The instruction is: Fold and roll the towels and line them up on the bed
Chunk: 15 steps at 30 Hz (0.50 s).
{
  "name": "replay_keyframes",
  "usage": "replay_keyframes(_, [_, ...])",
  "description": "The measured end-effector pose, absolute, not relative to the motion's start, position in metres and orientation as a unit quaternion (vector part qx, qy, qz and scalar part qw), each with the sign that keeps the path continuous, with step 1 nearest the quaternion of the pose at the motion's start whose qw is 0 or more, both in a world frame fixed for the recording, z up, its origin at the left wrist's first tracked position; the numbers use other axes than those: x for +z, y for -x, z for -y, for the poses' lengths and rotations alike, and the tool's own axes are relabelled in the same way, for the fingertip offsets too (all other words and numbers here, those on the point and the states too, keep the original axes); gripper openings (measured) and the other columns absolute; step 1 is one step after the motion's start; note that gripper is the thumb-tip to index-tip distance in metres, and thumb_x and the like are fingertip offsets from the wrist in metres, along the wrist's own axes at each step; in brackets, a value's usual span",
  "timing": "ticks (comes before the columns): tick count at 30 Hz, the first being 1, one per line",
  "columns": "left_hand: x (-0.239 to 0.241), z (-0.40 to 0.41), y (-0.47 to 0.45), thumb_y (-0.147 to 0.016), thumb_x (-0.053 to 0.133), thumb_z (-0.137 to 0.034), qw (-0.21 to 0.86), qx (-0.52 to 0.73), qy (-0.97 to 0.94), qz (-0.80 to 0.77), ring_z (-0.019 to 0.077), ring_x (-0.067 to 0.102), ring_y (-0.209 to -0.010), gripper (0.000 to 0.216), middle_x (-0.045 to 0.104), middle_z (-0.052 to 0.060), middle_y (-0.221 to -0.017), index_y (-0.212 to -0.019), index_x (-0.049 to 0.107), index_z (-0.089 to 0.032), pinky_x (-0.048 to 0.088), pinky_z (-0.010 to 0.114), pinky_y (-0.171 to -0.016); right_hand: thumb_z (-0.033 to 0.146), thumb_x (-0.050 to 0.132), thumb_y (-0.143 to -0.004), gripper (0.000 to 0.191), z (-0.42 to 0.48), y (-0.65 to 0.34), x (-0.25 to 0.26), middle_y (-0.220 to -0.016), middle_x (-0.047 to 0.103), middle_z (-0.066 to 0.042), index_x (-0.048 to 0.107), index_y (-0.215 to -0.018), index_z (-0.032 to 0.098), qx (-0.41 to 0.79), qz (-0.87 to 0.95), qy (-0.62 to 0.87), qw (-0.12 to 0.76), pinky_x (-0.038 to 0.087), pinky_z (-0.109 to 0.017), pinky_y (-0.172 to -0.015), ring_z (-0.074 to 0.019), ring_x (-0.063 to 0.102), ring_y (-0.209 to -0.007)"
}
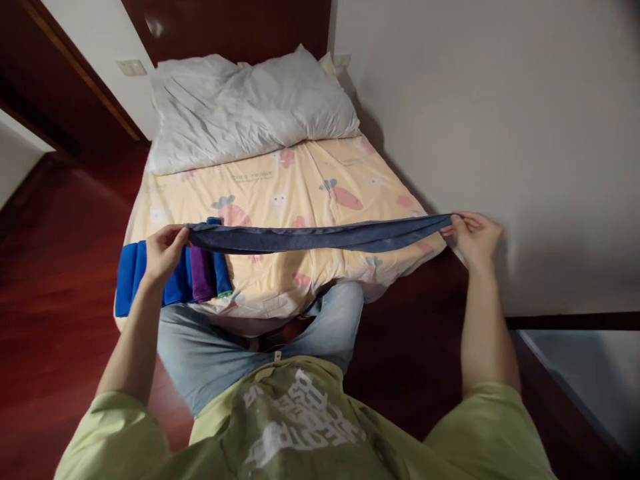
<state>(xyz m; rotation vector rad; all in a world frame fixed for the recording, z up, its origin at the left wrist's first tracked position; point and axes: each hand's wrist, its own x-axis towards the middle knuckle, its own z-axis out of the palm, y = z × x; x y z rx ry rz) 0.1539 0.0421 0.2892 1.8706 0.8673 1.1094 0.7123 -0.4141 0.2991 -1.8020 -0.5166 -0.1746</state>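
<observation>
A long strip of dark blue-grey cloth point(320, 239), folded lengthwise, is stretched across in front of me above the bed. My left hand point(166, 250) pinches its left end between thumb and fingers. At the far right, close to the wall, my right hand point(475, 235) is closed on the other end. Under and beside my left hand lie several rolled or folded cloths in a row: blue ones point(131, 277), a purple one point(201, 275) and a blue one with green edging point(221, 273). My left hand and forearm hide part of the row.
The bed sheet point(280, 180) is pale yellow with carrots and rabbits. A big white pillow point(250, 107) lies at the headboard point(230, 27). A white wall point(490, 133) rises on the right, and dark red floor point(55, 267) shows on the left.
</observation>
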Motion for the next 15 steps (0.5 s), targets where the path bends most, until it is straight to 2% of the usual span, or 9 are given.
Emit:
replay_keyframes(5, [0.294,-0.032,-0.148,-0.079,0.080,-0.050,0.393,0.468,-0.708,-0.354,0.0121,0.061,-0.062,0.038,0.068,0.001,-0.071,-0.090,0.073,-0.015,0.052,0.024,-0.062,0.025,0.075,-0.087,0.014,0.407,-0.725,0.306,-0.065,0.069,-0.005,0.073,-0.094,0.013,-0.120,0.229,0.771,0.582,0.056,-0.029,-0.055,-0.0184,0.068,-0.054])
replay_keyframes(9, [0.273,-0.049,-0.152,-0.077,0.080,-0.052,0.392,0.456,-0.693,-0.398,0.0118,0.060,-0.063,0.040,0.067,0.001,-0.073,-0.093,0.073,-0.016,0.054,0.025,-0.063,0.029,0.073,-0.090,0.017,0.388,-0.740,0.301,-0.065,0.068,-0.007,0.075,-0.096,0.013,-0.129,0.245,0.786,0.552,0.055,-0.031,-0.055,-0.0198,0.069,-0.055])
replay_keyframes(15, [0.216,-0.096,-0.178,-0.079,0.072,-0.048,0.389,0.374,-0.696,-0.474,0.0125,0.056,-0.067,0.038,0.069,0.004,-0.078,-0.094,0.071,-0.013,0.055,0.026,-0.067,0.030,0.073,-0.091,0.019,0.321,-0.771,0.266,-0.072,0.073,-0.009,0.074,-0.097,0.012,-0.011,0.246,0.837,0.489,0.050,-0.023,-0.051,-0.0136,0.063,-0.052])
